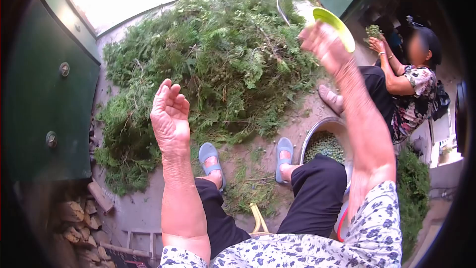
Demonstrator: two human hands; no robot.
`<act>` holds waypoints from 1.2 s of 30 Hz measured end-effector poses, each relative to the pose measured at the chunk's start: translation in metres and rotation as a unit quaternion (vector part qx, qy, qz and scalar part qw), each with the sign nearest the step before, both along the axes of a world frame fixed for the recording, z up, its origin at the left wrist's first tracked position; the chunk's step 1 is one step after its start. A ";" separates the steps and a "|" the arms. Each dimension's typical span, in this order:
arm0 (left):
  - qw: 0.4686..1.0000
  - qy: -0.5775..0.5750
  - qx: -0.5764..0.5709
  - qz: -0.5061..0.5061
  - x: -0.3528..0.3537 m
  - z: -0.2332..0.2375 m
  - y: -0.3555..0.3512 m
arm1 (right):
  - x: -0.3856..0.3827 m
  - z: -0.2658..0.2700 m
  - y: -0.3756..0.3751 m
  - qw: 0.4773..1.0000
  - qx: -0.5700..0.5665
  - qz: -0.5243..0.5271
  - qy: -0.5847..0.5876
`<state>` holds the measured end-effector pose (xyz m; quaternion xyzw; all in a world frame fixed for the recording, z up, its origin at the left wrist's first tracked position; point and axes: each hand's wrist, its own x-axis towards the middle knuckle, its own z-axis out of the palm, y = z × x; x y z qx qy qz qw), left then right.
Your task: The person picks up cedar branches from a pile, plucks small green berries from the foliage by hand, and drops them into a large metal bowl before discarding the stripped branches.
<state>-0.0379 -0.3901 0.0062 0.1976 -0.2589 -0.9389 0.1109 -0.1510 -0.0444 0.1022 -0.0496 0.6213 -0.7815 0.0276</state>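
My left hand (171, 119) is raised in front of the pile of green conifer branches (198, 69), fingers loosely bent and nothing visible in it. Stretched forward to the right, my right hand (325, 47) is smeared by motion, so its grip cannot be made out. It passes in front of a yellow-green round dish or lid (342, 30). Blurred greenery shows just beyond that hand. By my right knee stands a metal basin (306, 139) holding many small, round, pale green cones or berries (325, 148), partly hidden by my leg and arm.
Another person (416, 74) sits at the right, holding a green sprig (373, 31). A green metal door (54, 99) stands at the left, with split firewood (82, 223) below it. Loose sprigs (253, 193) lie between my feet. More greenery (412, 183) lies at the right.
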 end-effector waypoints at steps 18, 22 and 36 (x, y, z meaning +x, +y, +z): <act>0.999 0.022 0.044 0.019 0.006 -0.011 -0.033 | 0.107 -0.350 -0.027 0.891 0.191 -0.089 -0.403; 0.998 0.020 0.036 -0.037 0.012 -0.008 -0.016 | 0.108 -0.413 -0.037 0.836 0.487 0.007 -0.254; 0.990 0.009 0.020 -0.136 0.010 -0.003 0.025 | 0.151 -0.428 -0.102 0.837 0.538 -0.057 -0.077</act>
